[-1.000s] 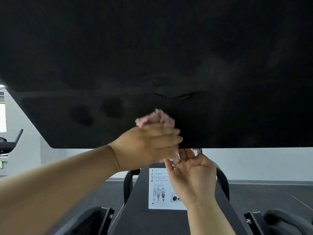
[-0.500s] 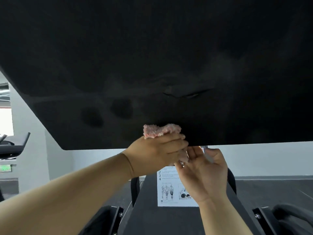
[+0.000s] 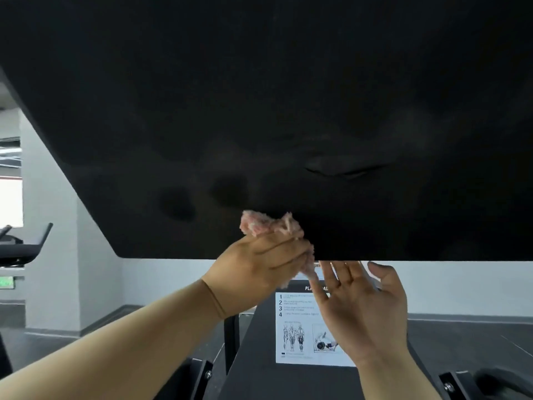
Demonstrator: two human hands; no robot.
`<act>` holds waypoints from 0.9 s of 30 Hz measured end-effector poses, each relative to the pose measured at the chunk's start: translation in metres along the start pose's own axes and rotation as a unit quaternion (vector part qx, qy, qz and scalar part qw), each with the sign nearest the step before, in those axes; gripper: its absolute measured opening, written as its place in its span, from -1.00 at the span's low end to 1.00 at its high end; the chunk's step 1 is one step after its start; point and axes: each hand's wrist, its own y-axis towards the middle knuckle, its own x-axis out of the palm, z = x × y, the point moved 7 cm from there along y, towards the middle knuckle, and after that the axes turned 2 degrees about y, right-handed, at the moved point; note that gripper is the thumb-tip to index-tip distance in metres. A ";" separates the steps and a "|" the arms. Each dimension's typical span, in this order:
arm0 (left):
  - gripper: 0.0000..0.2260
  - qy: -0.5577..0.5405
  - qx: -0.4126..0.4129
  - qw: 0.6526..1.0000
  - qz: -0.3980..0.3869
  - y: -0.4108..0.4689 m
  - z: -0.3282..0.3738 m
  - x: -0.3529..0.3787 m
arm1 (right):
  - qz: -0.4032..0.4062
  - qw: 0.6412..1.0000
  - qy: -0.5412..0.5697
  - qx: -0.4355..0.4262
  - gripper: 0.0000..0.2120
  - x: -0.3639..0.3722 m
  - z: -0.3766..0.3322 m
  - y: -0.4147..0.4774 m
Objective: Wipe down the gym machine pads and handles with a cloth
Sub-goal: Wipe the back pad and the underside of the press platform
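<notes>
- Grey gym wall (image 3: 467, 287) behind black pad (image 3: 288, 105) overhead
- Left hand (image 3: 259, 265) grips pink cloth (image 3: 266, 225) against pad's lower edge
- Right hand (image 3: 362, 304) spread, holding nothing
- Cloth seems soft, light; best bunched in the palm

pad (image 3: 288, 111): black upholstery, matt, dimpled and creased | cloth (image 3: 268, 225): pink, fluffy, coarse pile | instruction label (image 3: 300, 336): white printed sheet, smooth | frame (image 3: 259, 382): black painted metal, matt | bolt (image 3: 208, 374): bare metal, shiny | floor (image 3: 461, 342): dark, matt
</notes>
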 end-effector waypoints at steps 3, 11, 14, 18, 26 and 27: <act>-0.70 -0.014 -0.024 0.997 -0.071 -0.015 0.006 0.001 | 0.111 0.988 -0.098 0.033 -0.83 0.002 0.008 -0.017; -0.68 -0.075 -0.114 0.990 0.025 0.011 0.000 -0.057 | -0.056 0.977 -0.157 0.133 -0.63 0.075 0.040 -0.061; -0.56 -0.086 -0.161 0.983 -0.023 0.002 -0.015 -0.062 | -0.051 0.972 -0.213 0.085 -0.74 0.086 0.033 -0.050; -0.48 -0.105 -0.215 0.968 -0.072 -0.022 -0.026 -0.062 | 0.021 0.875 -0.393 -0.283 -0.78 0.121 -0.029 -0.043; -0.86 -0.293 -0.647 0.699 -0.082 -0.091 -0.061 -0.030 | -0.144 0.247 -0.730 -0.621 -0.57 0.155 0.002 -0.033; -0.79 -0.331 -0.692 0.637 -0.077 -0.099 -0.060 -0.021 | -0.157 0.237 -0.722 -0.631 -0.60 0.157 0.000 -0.034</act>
